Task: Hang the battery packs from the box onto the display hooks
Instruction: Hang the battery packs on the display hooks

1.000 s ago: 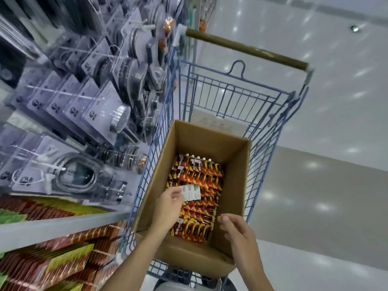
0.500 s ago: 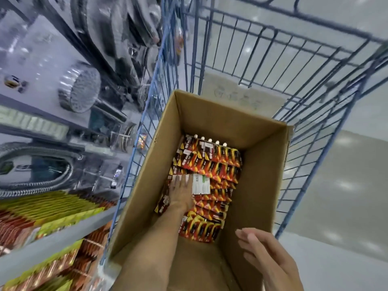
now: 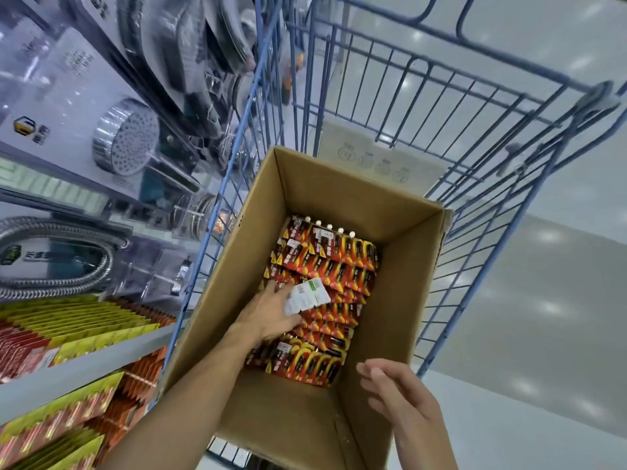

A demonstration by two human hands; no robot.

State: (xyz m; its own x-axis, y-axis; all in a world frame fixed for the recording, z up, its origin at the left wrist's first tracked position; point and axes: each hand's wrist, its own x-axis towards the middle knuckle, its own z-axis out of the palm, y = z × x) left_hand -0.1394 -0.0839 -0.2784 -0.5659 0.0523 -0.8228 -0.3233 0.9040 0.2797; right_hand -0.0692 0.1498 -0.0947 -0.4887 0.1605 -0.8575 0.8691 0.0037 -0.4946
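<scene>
An open cardboard box (image 3: 400,300) stands in a blue wire cart. Several red, orange and yellow battery packs (image 3: 332,262) lie in overlapping rows on its floor. My left hand (image 3: 268,313) reaches deep into the box and grips a pack turned white side up (image 3: 307,296), lifted a little off the rows. My right hand (image 3: 400,398) hovers with relaxed fingers over the box's near right corner and holds nothing. Battery packs on display (image 3: 68,330) hang in rows at the lower left.
The blue wire cart (image 3: 475,184) surrounds the box. Packaged shower heads (image 3: 125,140) and a metal hose (image 3: 57,262) hang on the left. A grey shelf edge (image 3: 84,364) runs between the display rows. Glossy pale floor (image 3: 543,334) lies to the right.
The view has dropped closer to the box. My left hand went from touching the white-backed pack to gripping and tilting it up. My right hand drew back from the box toward the near right corner.
</scene>
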